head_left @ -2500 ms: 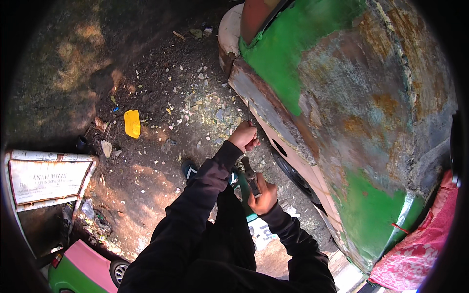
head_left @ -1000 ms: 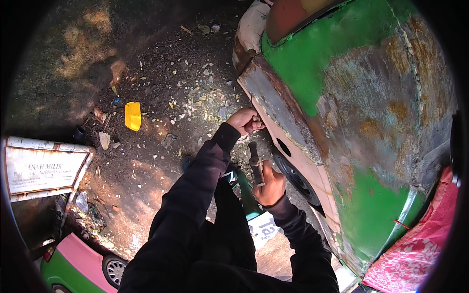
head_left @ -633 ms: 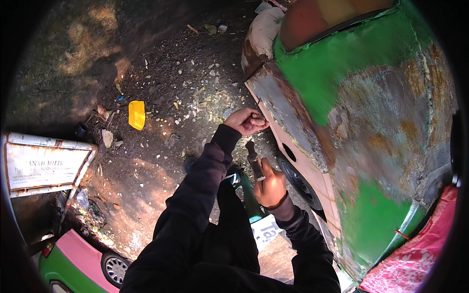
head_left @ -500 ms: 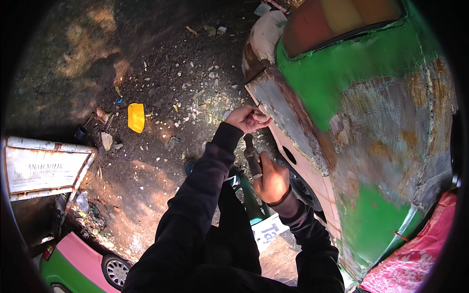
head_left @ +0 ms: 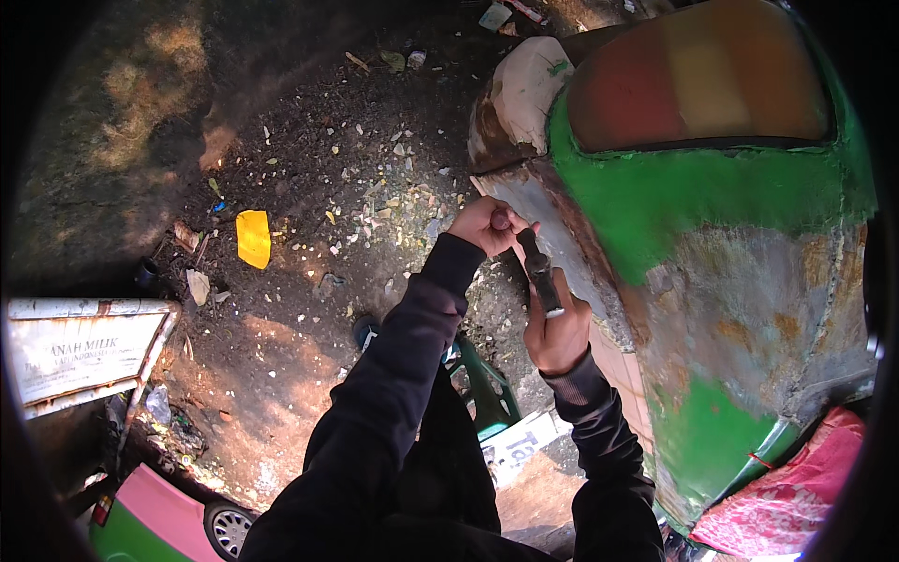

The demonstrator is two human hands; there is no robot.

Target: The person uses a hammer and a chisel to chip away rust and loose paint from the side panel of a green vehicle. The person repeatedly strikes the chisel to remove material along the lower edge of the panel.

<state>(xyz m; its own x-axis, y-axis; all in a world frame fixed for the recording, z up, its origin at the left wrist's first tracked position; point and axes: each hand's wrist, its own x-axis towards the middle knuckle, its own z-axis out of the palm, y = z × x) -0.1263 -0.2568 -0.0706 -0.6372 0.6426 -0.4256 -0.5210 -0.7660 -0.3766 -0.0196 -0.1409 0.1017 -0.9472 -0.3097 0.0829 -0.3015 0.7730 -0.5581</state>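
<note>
My left hand [head_left: 478, 228] is closed around a tool handle [head_left: 501, 219]. Only its round reddish-brown butt end shows, and the far end is hidden by the fist and the car panel. Close by on the right, my right hand [head_left: 560, 330] grips a hammer [head_left: 537, 269], its dark worn head tilted up toward the left fist. Most of the hammer's handle is hidden in my fingers. Both hands are at the lower edge of an old car body [head_left: 740, 272], which has green paint, scraped grey metal and rust patches.
A green plastic stool [head_left: 483, 386] stands by my legs, beside a white printed board [head_left: 526, 444]. Yellow scrap [head_left: 253, 239] and paint chips litter the dirt. A rusty white sign [head_left: 89, 351] stands at left, near a pink-and-green car [head_left: 164, 515]. Pink patterned cloth [head_left: 791, 492] lies at right.
My right hand has risen and shifted right, bringing the hammer head up beside the left fist. The left fist has turned so the handle's butt end shows. The view has shifted slightly.
</note>
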